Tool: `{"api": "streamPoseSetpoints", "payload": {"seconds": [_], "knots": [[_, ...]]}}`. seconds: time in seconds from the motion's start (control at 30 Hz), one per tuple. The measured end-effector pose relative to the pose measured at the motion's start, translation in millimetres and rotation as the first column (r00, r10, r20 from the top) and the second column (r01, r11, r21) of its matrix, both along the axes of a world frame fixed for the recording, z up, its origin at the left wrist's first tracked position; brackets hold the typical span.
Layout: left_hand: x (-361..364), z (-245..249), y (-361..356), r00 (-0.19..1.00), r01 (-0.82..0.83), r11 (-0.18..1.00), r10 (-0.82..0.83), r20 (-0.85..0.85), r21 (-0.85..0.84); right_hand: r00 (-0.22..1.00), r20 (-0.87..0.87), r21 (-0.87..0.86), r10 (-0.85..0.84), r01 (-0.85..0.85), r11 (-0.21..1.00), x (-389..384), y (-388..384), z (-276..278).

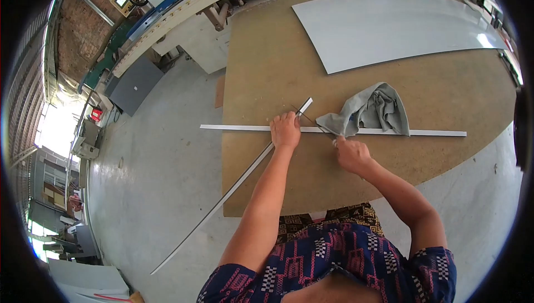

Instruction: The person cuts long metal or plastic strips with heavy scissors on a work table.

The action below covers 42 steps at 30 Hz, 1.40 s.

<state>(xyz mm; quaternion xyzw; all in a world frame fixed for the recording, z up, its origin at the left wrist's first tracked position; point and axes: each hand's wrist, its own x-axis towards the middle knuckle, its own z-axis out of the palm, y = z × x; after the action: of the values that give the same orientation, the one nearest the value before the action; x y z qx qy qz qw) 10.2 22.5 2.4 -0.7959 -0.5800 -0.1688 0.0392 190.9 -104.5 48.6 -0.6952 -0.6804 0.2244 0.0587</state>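
Note:
My left hand (285,130) is wrapped round a long, thin white strip (240,179), close to its upper end. This strip slants across the board, and its lower end reaches out over the floor. A second white strip (436,133) lies crosswise, passing by my left hand. In my right hand (354,156) is the handle end of a thin, dark, file-like tool (321,129). Its slim shaft runs up-left to the slanted strip, just beyond my left fingers; whether it touches is too small to tell. A crumpled grey cloth (374,109) rests over the crosswise strip, just above my right hand.
The brown board table (267,41) carries a large, pale grey sheet (384,30) at its far right. Behind it stands a long machine (183,16) with a blue edge. Grey floor (161,164) stretches away on the left, with a dark panel (135,85) leaning there.

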Motion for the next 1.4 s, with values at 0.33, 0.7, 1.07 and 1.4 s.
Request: {"api": "streamPoseSetpoints", "payload": {"seconds": [0.33, 0.7, 1.07, 1.4], "knots": [[0.2, -1.7, -1.2, 1.0, -0.008, 1.0, 0.008, 0.004, -0.027, 0.999, -0.042, 0.069, 0.023, -0.02, 0.997, -37.6, 68.2, -11.6], [0.2, -0.1, 1.4, 0.999, -0.018, 1.0, 0.019, 0.035, -0.019, 0.997, -0.07, 0.097, -0.021, 0.028, 0.995, -32.9, 59.8, -14.2], [-1.0, -3.6, 0.8, 1.0, -0.009, 0.999, 0.01, 0.03, -0.044, 1.0, -0.015, -0.044, -0.021, 0.02, 0.999, -5.4, 10.9, -5.3], [-2.2, -4.0, 3.2, 1.0, -0.01, 0.999, 0.01, 0.01, -0.036, 0.999, -0.043, 0.089, -0.005, 0.009, 0.996, -18.5, 32.6, -12.0]]}}
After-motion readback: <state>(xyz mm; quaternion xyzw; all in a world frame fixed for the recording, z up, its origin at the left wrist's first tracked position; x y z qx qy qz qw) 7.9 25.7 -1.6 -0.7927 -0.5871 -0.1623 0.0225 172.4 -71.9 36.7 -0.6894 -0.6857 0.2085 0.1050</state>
